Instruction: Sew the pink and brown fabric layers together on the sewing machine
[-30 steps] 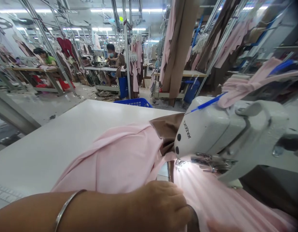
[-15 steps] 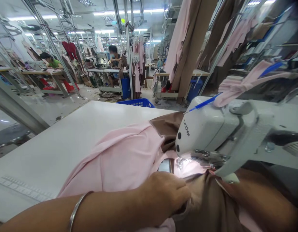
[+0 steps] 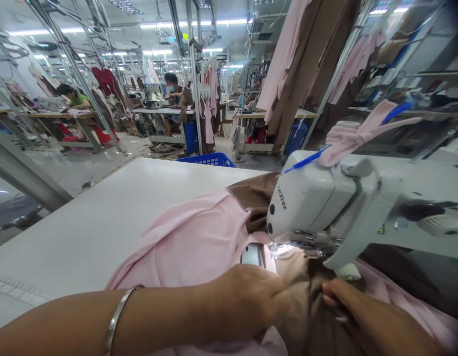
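My left hand [image 3: 247, 301], with a silver bangle on its wrist, is closed on the pink fabric [image 3: 192, 242] and brown fabric [image 3: 306, 296] just in front of the needle of a white Brother sewing machine [image 3: 310, 202]. My right hand [image 3: 362, 316] comes in from the lower right, its fingers pinching the brown fabric under the machine's head. The pink fabric spreads left over the white table [image 3: 84, 232]. More brown fabric [image 3: 254, 193] bunches behind the machine head. A small metal needle plate [image 3: 252, 254] shows between the folds.
A blue pen and a knot of pink cloth [image 3: 347, 138] lie on top of the machine. A blue basket [image 3: 210, 159] stands past the table's far edge. Hanging pink and brown garments [image 3: 288, 74] fill the racks. Two other people sit at distant tables [image 3: 169, 94].
Brown fabric has been pulled over the pink under the machine head. My right hand has come into sight at the lower right and now pinches it. My left hand stayed closed by the needle.
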A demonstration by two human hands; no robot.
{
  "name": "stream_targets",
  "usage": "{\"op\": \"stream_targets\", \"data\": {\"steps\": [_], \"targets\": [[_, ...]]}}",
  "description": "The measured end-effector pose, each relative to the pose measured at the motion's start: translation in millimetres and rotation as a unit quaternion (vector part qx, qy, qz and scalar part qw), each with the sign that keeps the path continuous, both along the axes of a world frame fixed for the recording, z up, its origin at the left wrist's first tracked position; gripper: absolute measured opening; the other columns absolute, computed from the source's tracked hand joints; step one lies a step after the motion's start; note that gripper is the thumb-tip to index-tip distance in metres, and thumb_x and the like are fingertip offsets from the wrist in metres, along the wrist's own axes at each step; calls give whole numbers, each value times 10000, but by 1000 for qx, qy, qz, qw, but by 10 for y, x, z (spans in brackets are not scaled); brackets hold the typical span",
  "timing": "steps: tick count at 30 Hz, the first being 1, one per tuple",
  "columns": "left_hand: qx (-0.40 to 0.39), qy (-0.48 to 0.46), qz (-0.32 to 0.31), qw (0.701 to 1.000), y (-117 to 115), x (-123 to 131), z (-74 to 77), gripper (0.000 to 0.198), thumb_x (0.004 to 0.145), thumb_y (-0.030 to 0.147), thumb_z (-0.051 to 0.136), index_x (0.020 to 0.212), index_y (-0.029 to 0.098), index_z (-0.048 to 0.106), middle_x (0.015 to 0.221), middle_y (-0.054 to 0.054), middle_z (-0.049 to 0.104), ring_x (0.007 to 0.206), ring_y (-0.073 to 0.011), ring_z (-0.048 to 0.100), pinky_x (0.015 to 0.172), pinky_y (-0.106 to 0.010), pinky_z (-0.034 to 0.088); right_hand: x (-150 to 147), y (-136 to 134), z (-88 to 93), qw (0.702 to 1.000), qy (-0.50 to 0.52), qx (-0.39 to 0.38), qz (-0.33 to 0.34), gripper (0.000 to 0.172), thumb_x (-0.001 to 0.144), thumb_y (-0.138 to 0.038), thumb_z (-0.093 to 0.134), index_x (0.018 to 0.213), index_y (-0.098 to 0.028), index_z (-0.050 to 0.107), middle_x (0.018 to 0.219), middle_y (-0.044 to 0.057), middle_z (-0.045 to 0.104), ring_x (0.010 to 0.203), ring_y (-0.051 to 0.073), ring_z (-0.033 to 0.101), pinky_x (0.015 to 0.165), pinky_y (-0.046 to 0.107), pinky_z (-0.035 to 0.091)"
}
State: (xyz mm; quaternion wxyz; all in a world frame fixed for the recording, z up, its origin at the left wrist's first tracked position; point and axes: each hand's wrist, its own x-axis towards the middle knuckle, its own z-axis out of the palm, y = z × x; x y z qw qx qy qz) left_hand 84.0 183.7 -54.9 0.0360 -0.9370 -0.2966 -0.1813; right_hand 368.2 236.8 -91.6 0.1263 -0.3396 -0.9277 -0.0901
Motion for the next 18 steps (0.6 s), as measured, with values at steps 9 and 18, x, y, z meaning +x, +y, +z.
{"op": "stream_targets", "data": {"steps": [9, 18], "targets": [[-22, -6, -10, 1000, -80, -16, 8, 122, 920, 132, 447, 805, 154, 480, 811, -11, 547, 700, -136, 495, 657, -272, 460, -483, -265, 346, 982, 55, 19, 177, 553, 720, -82, 381, 1265, -126, 463, 1096, 118, 710, 811, 183, 737, 601, 222, 608], [-17, -5, 5, 1000, 129, -71, -31, 113, 910, 114, 436, 877, 132, 543, 861, -43, 611, 794, -156, 565, 777, -272, 502, -657, 57, 224, 982, 104, -38, 156, 584, 679, 29, 363, 1141, -246, 591, 983, 39, 736, 818, 161, 728, 681, 232, 595]]}}
